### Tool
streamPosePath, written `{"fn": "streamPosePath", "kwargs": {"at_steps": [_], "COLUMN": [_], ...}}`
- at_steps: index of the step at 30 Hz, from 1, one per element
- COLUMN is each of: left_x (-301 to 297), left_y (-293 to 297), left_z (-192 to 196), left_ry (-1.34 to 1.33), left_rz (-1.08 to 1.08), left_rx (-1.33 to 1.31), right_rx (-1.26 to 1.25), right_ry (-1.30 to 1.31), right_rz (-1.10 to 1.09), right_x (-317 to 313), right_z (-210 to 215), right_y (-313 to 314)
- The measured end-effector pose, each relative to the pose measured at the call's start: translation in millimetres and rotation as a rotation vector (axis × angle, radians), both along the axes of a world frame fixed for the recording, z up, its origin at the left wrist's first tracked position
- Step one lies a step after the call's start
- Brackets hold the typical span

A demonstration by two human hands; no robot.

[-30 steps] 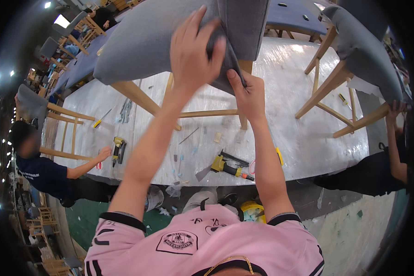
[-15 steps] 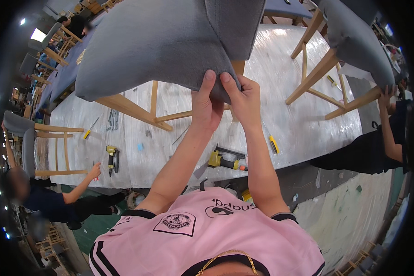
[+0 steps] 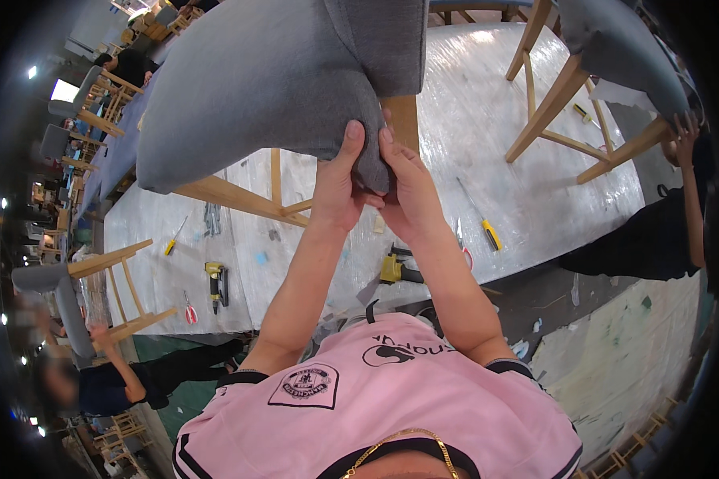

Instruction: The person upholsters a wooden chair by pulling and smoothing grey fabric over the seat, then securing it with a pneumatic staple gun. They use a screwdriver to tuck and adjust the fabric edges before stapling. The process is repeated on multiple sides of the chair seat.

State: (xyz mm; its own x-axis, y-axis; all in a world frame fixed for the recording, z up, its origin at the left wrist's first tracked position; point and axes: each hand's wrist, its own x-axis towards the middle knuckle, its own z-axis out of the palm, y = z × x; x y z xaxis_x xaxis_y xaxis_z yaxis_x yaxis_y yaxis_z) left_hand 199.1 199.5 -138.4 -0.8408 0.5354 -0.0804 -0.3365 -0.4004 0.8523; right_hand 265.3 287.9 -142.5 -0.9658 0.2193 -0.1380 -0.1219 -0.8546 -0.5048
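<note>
A grey upholstered chair (image 3: 248,88) with pale wooden legs lies tipped on the wrapped table in front of me. Its fabric cover (image 3: 367,156) hangs in a gathered fold at the near corner, beside a bare wooden leg (image 3: 403,124). My left hand (image 3: 339,184) pinches this fold from the left, thumb on top. From the other side my right hand (image 3: 407,184) closes on the same fold, its thumb pointing up along the cloth. The fingertips of both hands meet beneath the fold and are partly hidden.
A staple gun (image 3: 391,270) lies by my right forearm; another staple gun (image 3: 216,283) and red-handled pliers (image 3: 190,310) lie left. Yellow-handled screwdrivers (image 3: 491,235) rest on the plastic-wrapped table (image 3: 455,104). Co-workers handle a chair at right (image 3: 623,56) and one at left (image 3: 76,295).
My hands have shifted around the corner and the fabric is now squeezed into a narrower fold. The left co-worker's hand has left the red pliers and holds the tilted chair.
</note>
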Motion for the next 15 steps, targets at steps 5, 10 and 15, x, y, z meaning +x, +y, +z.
{"fn": "streamPosePath", "kwargs": {"at_steps": [5, 10, 15], "left_x": [-4.2, -11.4, -12.6], "left_y": [-6.9, -13.6, -5.9], "left_z": [10.7, 11.5, -1.1], "left_ry": [0.013, -0.06, -0.003], "left_rz": [-0.131, -0.163, -0.103], "left_rx": [-0.027, -0.102, -0.016], "right_rx": [-0.168, 0.794, 1.317], "right_ry": [-0.034, -0.169, 0.089], "right_rz": [0.177, 0.181, -0.458], "right_x": [2.8, -10.7, -16.8], "right_z": [11.3, -6.0, -14.7], "right_y": [-1.1, 25.6, 13.2]}}
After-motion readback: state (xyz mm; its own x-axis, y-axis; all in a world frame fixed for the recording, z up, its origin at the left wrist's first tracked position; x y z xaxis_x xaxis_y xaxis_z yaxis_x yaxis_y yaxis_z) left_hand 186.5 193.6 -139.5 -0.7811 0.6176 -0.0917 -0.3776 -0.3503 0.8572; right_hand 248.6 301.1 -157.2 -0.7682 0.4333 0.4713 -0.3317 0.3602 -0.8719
